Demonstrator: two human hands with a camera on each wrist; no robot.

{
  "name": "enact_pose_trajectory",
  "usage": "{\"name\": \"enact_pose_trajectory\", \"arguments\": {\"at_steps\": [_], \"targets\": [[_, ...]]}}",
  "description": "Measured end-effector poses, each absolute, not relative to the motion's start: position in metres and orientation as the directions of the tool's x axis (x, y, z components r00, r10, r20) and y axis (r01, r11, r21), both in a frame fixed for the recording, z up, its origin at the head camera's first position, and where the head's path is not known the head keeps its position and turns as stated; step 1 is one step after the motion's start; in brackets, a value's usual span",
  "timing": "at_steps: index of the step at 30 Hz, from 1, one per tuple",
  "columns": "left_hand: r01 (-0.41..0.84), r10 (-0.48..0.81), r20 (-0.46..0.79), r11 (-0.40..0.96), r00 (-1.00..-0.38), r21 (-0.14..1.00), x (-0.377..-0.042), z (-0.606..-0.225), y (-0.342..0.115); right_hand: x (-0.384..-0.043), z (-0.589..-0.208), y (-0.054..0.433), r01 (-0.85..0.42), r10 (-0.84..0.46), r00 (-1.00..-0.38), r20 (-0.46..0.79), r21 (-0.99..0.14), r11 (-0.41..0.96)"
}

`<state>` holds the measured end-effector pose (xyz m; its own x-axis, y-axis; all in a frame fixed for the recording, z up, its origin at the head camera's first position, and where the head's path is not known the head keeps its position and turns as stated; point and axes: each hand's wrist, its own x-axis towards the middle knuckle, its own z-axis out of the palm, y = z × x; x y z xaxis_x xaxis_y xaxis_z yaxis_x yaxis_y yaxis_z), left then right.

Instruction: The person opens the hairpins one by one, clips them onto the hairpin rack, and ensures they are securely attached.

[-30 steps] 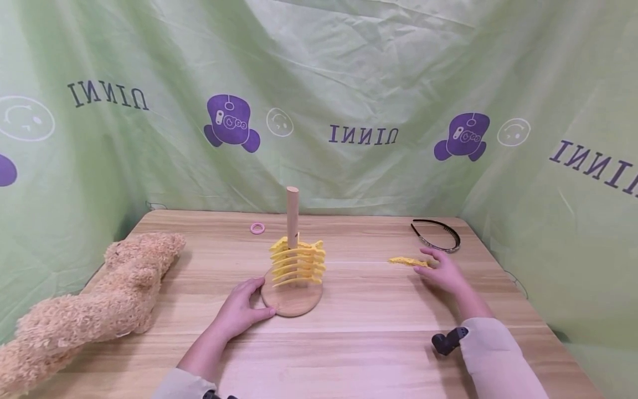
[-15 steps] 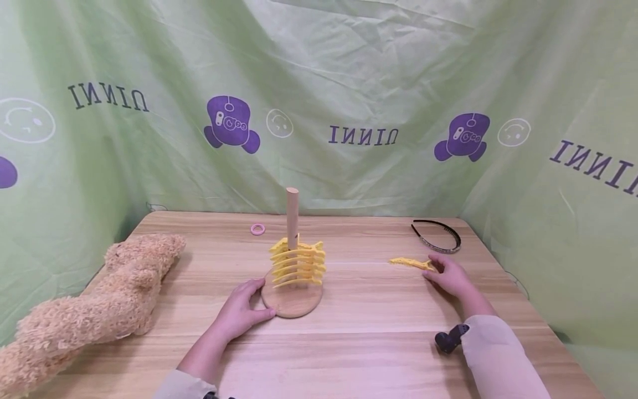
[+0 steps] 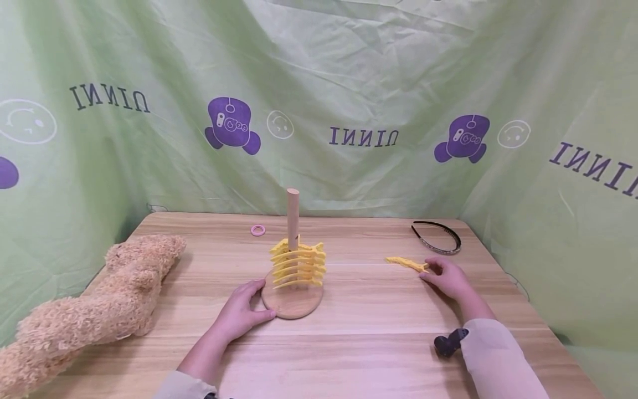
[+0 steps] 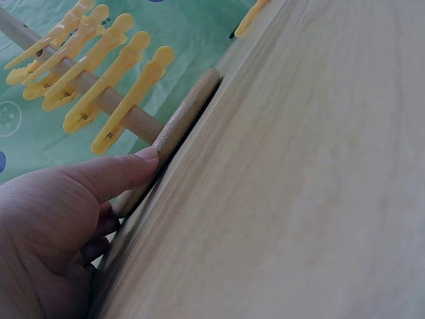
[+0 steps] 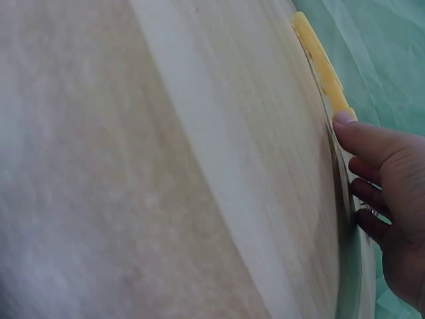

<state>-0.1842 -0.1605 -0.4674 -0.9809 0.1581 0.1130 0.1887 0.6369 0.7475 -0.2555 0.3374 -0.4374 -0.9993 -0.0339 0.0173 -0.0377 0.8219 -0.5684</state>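
Observation:
A wooden stand has a round base [image 3: 293,306] and an upright post [image 3: 293,213]. Several yellow hair clips [image 3: 304,271] sit one above another on the post, lying crosswise. At the base's left edge my left hand [image 3: 241,310] holds the rim, the thumb [image 4: 129,169] on top and the other fingers curled at the edge. To the right, my right hand [image 3: 448,279] pinches the near end of another yellow hair clip [image 3: 405,262] between thumb and fingers. This clip points left and away from the hand, low over the table; in the right wrist view the thumb hides its end.
Behind the right hand lies a black headband [image 3: 438,237]. A small pink ring [image 3: 257,230] rests at the back, left of the post. Along the table's left side stretches a fluffy tan plush-like thing [image 3: 119,288]. Green cloth [image 3: 319,166] hangs around the table [image 3: 359,343].
My right hand has come down from spread fingers to a pinch on the clip's right end, and the clip has turned slightly. The left hand and the stand have stayed put.

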Motion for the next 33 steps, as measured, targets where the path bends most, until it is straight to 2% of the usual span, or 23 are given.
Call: {"name": "enact_pose_trajectory", "arguments": {"at_steps": [12, 33], "targets": [[0.191, 0.153, 0.120, 0.644, -0.981, 0.740, -0.181, -0.465, -0.160, -0.251, -0.432, 0.314, -0.032, -0.016, -0.999, 0.028, -0.715, 0.698], [0.189, 0.154, 0.117, 0.645, -0.981, 0.741, -0.183, -0.466, -0.160, -0.239, -0.350, 0.228, -0.198, -0.078, -0.977, 0.201, -0.699, 0.688]]}}
